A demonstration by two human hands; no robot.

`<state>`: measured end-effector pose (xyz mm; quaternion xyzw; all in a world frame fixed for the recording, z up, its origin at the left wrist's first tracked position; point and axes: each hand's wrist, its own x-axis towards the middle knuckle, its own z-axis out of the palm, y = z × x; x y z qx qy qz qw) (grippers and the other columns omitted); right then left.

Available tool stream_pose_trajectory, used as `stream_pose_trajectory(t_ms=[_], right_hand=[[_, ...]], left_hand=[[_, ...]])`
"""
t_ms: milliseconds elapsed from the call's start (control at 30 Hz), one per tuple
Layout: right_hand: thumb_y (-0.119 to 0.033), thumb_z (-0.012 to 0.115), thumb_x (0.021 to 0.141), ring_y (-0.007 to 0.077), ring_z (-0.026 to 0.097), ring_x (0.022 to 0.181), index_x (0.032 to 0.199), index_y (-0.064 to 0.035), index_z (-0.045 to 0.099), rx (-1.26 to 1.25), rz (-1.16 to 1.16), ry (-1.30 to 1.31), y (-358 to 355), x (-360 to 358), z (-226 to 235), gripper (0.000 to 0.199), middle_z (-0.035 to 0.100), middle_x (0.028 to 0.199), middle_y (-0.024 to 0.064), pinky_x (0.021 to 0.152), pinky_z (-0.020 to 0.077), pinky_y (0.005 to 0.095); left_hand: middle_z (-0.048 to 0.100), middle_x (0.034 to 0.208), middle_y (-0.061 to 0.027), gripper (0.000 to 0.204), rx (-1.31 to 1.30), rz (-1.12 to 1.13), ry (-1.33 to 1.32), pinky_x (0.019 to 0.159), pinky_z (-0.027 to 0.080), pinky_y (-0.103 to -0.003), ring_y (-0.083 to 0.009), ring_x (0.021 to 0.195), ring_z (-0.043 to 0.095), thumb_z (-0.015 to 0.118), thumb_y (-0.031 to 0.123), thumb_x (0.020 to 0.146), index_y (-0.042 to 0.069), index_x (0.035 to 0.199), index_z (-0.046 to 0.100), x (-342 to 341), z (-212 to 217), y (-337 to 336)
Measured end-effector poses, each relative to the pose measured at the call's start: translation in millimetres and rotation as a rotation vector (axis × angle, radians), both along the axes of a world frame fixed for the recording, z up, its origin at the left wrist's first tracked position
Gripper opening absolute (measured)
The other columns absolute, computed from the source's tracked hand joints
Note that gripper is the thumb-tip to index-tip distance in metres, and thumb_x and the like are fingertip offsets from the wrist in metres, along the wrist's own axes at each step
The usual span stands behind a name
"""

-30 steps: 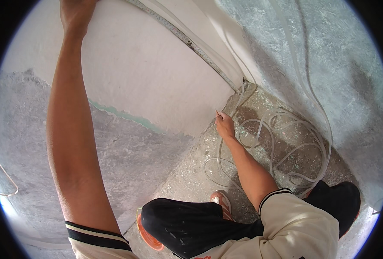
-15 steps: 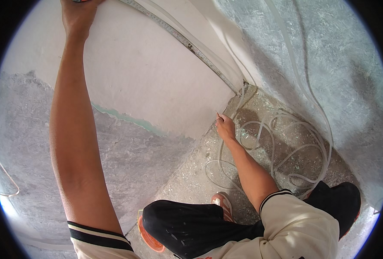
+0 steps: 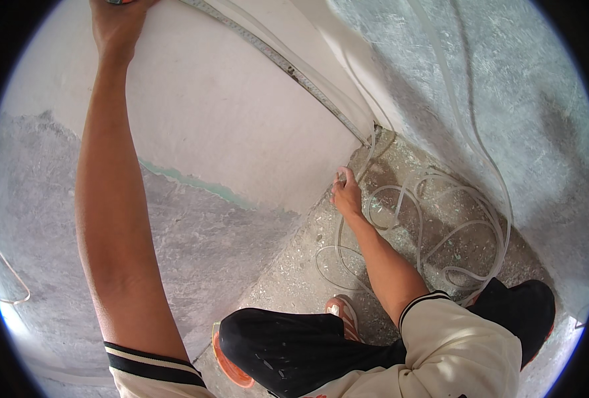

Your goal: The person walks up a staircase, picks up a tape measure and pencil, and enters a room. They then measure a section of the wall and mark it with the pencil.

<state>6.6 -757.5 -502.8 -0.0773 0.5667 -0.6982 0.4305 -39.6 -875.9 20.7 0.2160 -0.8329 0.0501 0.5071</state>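
At the top edge of the view, my left hand [image 3: 119, 26] is closed around a tape measure [image 3: 118, 2], whose case shows only as a dark and orange-red sliver. Its long blade [image 3: 268, 52] slants down along the white wall to the floor corner. My right hand [image 3: 346, 191] hovers low by the foot of the wall, below the blade's end. The fingers there are bent together, thumb and forefinger raised; a small dark bit seems to sit between them, too small to name. A clear hose [image 3: 463, 189] lies coiled on the floor right of this hand.
The wall [image 3: 195, 99] is white above and rough grey below, with a green strip between. A mottled blue-grey wall [image 3: 507, 73] rises at right, the hose hanging along it. Flecks litter the concrete floor [image 3: 288, 278]. My shoe [image 3: 342, 315] and bent knees are close by.
The fingers of my right hand have shifted upward and spread slightly, while its wrist stays about where it was. My left hand has drifted a little left; the blade stays in place.
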Motion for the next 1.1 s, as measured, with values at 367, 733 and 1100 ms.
stream_pose_trajectory(t_ms=[367, 733, 1100], right_hand=[[-0.01, 0.051, 0.105, 0.0125, 0.067, 0.06, 0.117, -0.0027, 0.065, -0.159, 0.131, -0.13, -1.5, -6.9, -13.1, 0.02, 0.073, 0.096, 0.0101, 0.051, 0.0455, 0.0246], [-0.025, 0.059, 0.105, 0.0112, 0.067, 0.066, 0.114, -0.0025, 0.064, -0.191, 0.103, 0.023, -7.6, -7.8, 0.5, 0.025, 0.074, 0.092, 0.0078, 0.06, 0.0487, 0.0274], [-0.037, 0.059, 0.105, 0.0311, 0.07, 0.092, 0.111, 0.0015, 0.069, 0.144, -0.031, 0.347, -16.2, -36.5, -28.4, 0.041, 0.074, 0.098, 0.0166, 0.086, 0.0519, 0.0421]], left_hand=[[0.056, 0.14, -0.0121, 0.089, -0.013, -0.119, 0.003, 0.11, 0.051, -0.043, -0.0289, 0.132, 0.054, 0.084, 0.0, 0.078, 0.012, 0.153, 0.036, -1.4, -6.2, 5.8], [0.06, 0.134, -0.0098, 0.089, -0.049, -0.122, -0.013, 0.109, 0.05, -0.041, -0.0265, 0.127, 0.058, 0.085, 0.0, 0.075, 0.012, 0.151, 0.04, -1.8, -2.8, -0.7], [0.058, 0.135, -0.0113, 0.084, -0.021, -0.167, -0.02, 0.108, 0.052, -0.041, -0.0273, 0.127, 0.057, 0.083, 0.002, 0.079, 0.009, 0.149, 0.039, -4.9, -2.9, -1.4]])
